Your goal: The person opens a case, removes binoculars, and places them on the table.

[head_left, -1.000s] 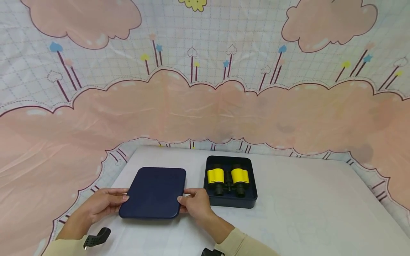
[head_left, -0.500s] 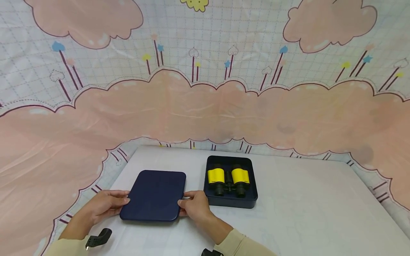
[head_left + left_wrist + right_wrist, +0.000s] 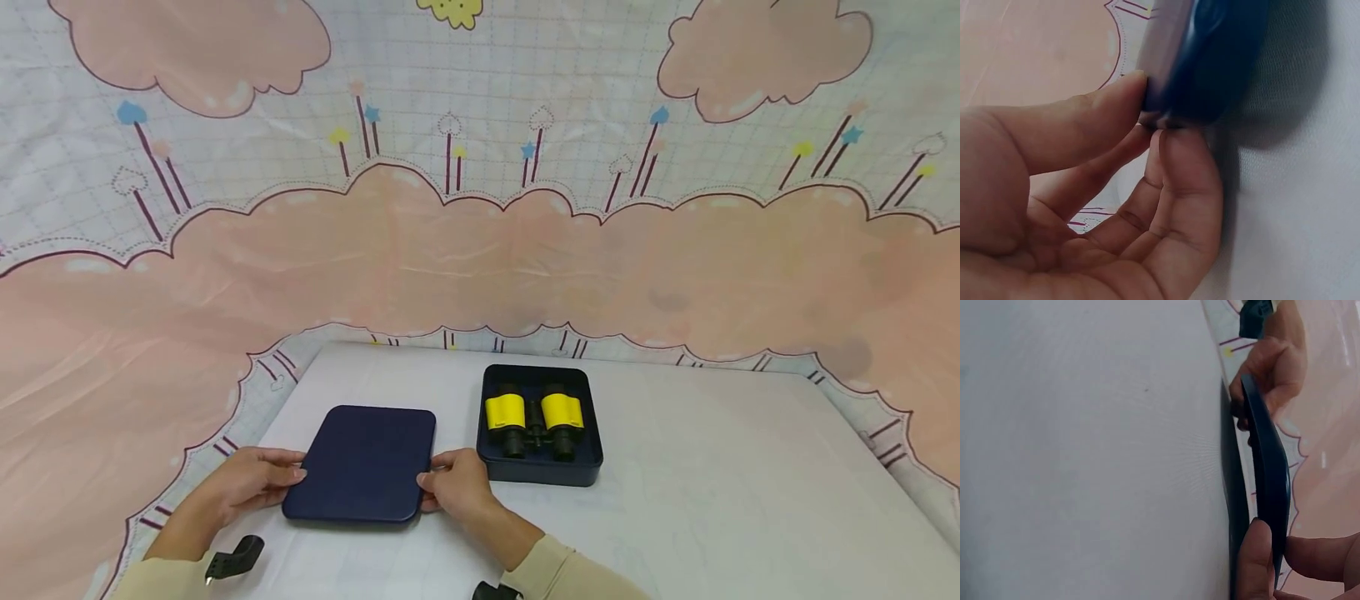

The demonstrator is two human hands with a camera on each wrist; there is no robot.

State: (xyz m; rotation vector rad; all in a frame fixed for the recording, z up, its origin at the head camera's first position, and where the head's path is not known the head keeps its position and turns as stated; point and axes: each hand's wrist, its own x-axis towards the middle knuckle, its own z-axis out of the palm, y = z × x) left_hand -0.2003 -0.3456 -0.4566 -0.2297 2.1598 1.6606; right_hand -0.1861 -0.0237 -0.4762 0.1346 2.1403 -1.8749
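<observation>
The step in hand looks to be steadying the lid (image 3: 360, 465) between two hands, low over the table (image 3: 712, 467), just left of the box. Doing it well calls for an even grip: the left hand (image 3: 258, 479) and the right hand (image 3: 461, 483) should bear the weight equally and move together, so that neither edge dips. The lid looks stiff and smooth, so a light, firm pinch ought to be enough; squeezing harder at one side might make it twist or slip. Should the lid meet the table, fingertips beneath its edges could get trapped, so the lower fingers would do best to slide outward first. The right hand needs the most care, being close to the near-left corner of the box (image 3: 538, 472), where a careless elbow or knuckle might nudge it and the binoculars (image 3: 566, 410) inside.

The lid lies between the hands. Each pinches one side edge, thumb at the upper side and fingers lower; the left hand has the edge farther from the box, the right hand the edge nearer it. The right wrist view shows a gap between lid and table. Whether the right hand touches the box cannot be told.
</observation>
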